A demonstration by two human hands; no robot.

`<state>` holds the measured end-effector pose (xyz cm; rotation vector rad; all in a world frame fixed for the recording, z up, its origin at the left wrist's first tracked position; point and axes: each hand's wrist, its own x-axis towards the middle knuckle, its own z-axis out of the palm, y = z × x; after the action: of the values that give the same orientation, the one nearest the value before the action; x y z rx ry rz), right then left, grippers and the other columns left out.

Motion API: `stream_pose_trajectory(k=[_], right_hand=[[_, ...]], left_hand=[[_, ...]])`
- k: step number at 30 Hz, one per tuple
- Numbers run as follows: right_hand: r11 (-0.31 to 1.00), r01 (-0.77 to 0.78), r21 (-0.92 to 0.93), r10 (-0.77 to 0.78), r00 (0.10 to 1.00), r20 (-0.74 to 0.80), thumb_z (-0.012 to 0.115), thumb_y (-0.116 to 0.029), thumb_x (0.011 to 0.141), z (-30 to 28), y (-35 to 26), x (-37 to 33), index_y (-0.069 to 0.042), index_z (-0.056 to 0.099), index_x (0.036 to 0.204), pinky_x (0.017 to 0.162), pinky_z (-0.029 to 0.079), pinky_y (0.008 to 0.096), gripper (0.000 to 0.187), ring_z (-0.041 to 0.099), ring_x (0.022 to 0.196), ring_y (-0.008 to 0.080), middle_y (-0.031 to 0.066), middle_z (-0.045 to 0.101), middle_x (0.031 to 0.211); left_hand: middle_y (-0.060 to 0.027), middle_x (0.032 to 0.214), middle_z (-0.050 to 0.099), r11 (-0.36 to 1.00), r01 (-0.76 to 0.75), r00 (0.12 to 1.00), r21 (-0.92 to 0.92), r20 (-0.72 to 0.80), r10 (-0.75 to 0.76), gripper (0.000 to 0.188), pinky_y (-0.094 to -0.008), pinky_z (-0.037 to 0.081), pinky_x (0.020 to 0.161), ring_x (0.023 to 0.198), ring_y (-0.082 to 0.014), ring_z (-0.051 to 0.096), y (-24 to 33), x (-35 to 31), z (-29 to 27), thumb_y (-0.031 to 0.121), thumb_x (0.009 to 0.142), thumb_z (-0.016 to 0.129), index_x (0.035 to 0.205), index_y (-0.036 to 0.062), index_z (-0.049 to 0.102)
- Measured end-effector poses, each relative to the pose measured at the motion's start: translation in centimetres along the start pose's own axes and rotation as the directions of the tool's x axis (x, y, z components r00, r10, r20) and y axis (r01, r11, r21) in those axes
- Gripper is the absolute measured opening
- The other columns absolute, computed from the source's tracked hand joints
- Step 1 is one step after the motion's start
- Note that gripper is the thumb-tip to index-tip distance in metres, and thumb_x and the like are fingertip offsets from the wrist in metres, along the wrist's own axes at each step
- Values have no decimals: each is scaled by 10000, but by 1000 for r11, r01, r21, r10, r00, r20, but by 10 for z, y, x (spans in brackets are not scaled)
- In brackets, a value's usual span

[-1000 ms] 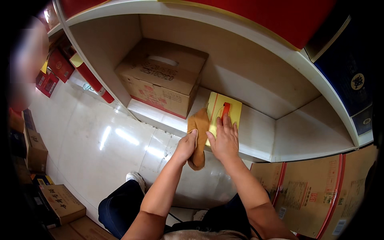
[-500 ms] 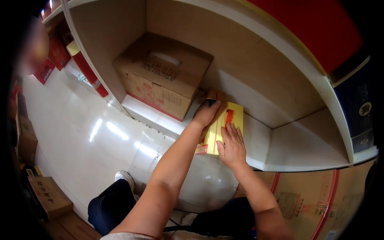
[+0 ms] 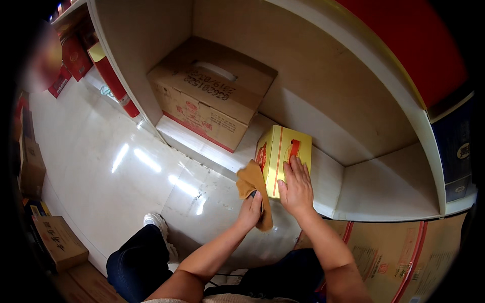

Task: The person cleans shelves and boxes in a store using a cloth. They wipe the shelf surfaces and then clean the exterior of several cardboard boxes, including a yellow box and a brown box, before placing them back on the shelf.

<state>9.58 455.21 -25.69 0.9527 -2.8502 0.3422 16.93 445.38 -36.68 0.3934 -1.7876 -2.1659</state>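
A yellow box (image 3: 271,169) with a red ribbon-like mark on top and red print on its side stands on the white bottom shelf, at the shelf's front edge. My right hand (image 3: 297,189) rests on top of it, fingers stretched out and flat. Just left of the box, my left hand (image 3: 248,211) grips a brown cloth (image 3: 250,179) that hangs loosely around its fingers. Something dark shows in the folds by the thumb; I cannot make out what it is.
A brown cardboard carton (image 3: 202,108) with a handle slot sits on the shelf, left of the yellow box. Large taped cartons (image 3: 379,252) stand at the lower right. More boxes (image 3: 60,241) line the left side. The shiny tiled floor (image 3: 126,156) lies between.
My left hand has pulled back toward me with the cloth, from the box's far left side to beside its near corner. My right hand still lies on the box.
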Motion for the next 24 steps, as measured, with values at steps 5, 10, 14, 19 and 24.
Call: stream_pose_trajectory(k=[5,10,14,19,24], right_hand=[[1000,15,-7,-15,1000,-5,481,-214,822,1,1,-1,59,443,1182,1046,224,472,454,345,1218,402,282,375,1287],[999,27,-35,-27,1000,-16,535,-218,798,5,2,-2,44,456,1178,1042,239,471,468,362,1216,378,257,394,1284],[999,34,-36,-35,999,-25,524,-212,801,10,-3,1,41,450,1179,1038,242,477,461,367,1209,381,257,394,1283],[999,1,-40,-4,998,-68,470,-197,820,7,2,-2,33,457,1173,1036,249,473,422,373,1201,388,254,397,1282],[999,19,-51,-23,996,-86,467,-197,826,11,3,-2,26,455,1175,1030,259,475,414,378,1197,387,250,396,1287]], left_hand=[[-256,1124,532,966,245,895,89,363,-260,503,-354,357,922,1107,-324,486,5,70,-10,377,921,306,1156,-28,491],[-238,1139,531,994,63,983,87,169,-77,523,-362,378,906,1107,-315,486,-8,152,17,405,913,309,1219,5,446],[-252,1136,528,980,116,969,164,197,-148,530,-360,371,916,1095,-342,490,-18,159,2,415,917,301,1216,3,448],[-282,1111,527,965,206,953,161,193,-235,554,-363,371,909,1060,-372,506,-66,98,-5,422,920,301,1139,-49,493],[-210,1141,533,895,440,892,-75,147,-427,515,-332,339,948,1102,-291,481,-25,19,-16,370,933,327,1147,-74,476]])
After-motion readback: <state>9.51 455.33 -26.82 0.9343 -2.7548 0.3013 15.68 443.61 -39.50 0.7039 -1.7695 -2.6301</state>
